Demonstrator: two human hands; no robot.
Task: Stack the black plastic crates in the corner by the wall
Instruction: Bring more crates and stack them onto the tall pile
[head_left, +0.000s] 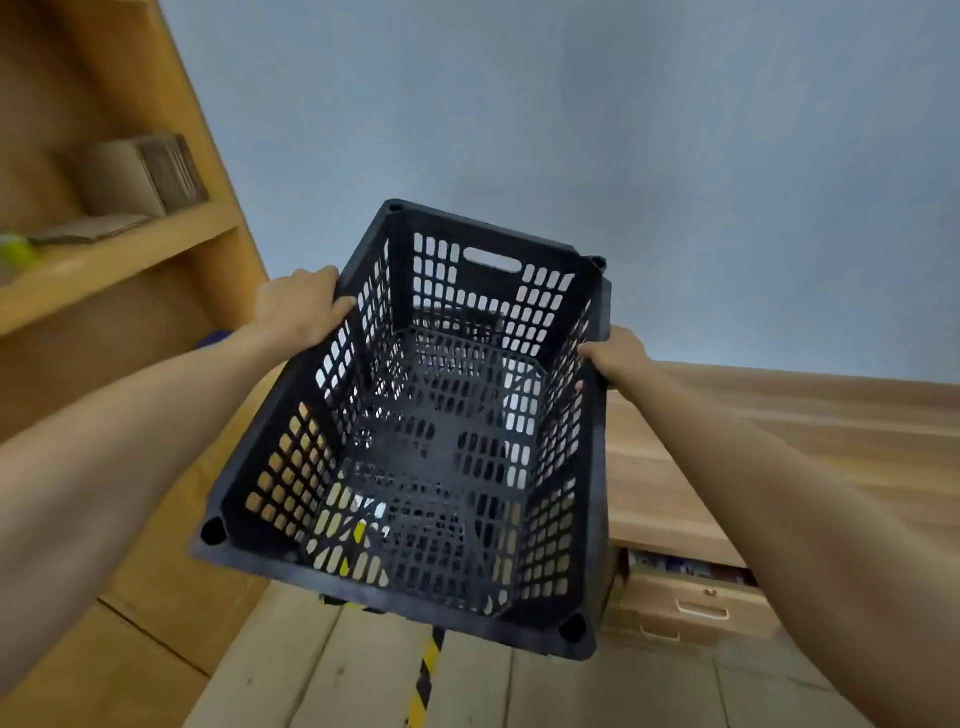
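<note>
An empty black plastic crate (441, 447) with slotted walls fills the middle of the head view, held up in front of a pale blue wall. My left hand (301, 306) grips its left rim, fingers curled over the edge. On the right rim my right hand (613, 358) holds on the same way. The crate is off the floor and tilts a little, open side up. Through its slotted bottom, dark shapes show underneath, too unclear to name.
A wooden shelf unit (119, 260) with a cardboard box (140, 176) stands at the left. A wooden counter (779, 447) with drawers (691, 603) lies at the right. Yellow-black floor tape (423, 675) runs across the pale plank floor below the crate.
</note>
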